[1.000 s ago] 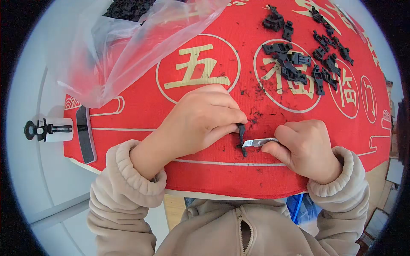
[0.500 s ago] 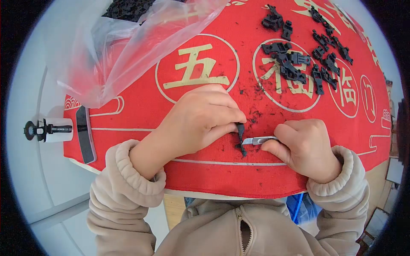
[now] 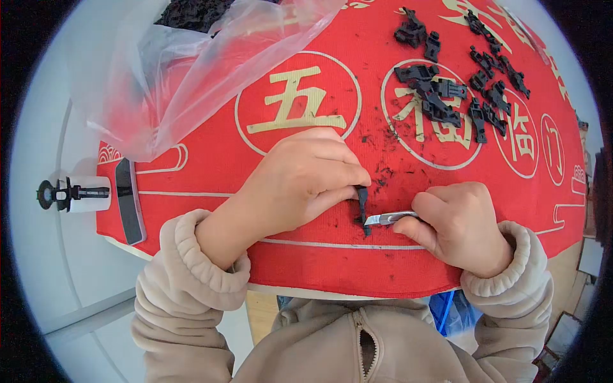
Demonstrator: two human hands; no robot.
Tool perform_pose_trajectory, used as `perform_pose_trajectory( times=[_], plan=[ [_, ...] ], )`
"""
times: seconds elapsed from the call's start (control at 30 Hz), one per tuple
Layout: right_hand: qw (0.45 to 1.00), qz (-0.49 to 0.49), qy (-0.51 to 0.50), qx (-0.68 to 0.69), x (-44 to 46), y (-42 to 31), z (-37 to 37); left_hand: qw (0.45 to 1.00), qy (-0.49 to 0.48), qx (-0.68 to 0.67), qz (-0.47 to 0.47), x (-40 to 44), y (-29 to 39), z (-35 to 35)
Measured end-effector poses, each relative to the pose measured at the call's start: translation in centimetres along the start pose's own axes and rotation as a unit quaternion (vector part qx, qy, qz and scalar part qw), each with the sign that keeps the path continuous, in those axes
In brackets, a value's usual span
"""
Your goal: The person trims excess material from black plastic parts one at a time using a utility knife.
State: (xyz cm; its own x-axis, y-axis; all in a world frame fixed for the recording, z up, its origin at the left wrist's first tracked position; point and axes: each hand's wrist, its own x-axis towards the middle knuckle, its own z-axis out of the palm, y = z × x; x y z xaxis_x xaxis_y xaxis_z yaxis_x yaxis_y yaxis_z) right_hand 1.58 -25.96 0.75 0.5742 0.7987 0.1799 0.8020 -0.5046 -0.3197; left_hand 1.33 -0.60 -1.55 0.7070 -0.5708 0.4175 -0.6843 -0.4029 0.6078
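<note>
Between the thumb and fingers of my left hand (image 3: 313, 172) is a small black plastic part (image 3: 363, 203), held upright over the red mat (image 3: 306, 262). My right hand (image 3: 456, 223) is closed around a utility knife (image 3: 388, 218). The knife's blade points left, and its tip meets the lower end of the part. Black shavings (image 3: 383, 172) are scattered on the mat around and beyond my hands.
Several black plastic parts (image 3: 440, 96) lie in a loose group at the far right. A clear plastic bag (image 3: 185, 96) with black pieces (image 3: 191, 14) is at the far left. A phone (image 3: 129, 201) lies by the mat's left edge, beside a black device (image 3: 70, 193).
The knife blade has moved slightly down along the black part, toward its lower end. My left hand keeps its grip, and the whole view has shifted slightly.
</note>
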Motion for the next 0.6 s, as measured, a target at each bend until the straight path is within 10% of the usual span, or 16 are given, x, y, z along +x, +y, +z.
perform_pose_trajectory(
  times=[0.6],
  plan=[
    [0.996,0.037,-0.059,0.052,-0.1,-0.3,-1.3,0.989,0.025,0.101,0.108,0.4,1.7,-0.5]
  ],
)
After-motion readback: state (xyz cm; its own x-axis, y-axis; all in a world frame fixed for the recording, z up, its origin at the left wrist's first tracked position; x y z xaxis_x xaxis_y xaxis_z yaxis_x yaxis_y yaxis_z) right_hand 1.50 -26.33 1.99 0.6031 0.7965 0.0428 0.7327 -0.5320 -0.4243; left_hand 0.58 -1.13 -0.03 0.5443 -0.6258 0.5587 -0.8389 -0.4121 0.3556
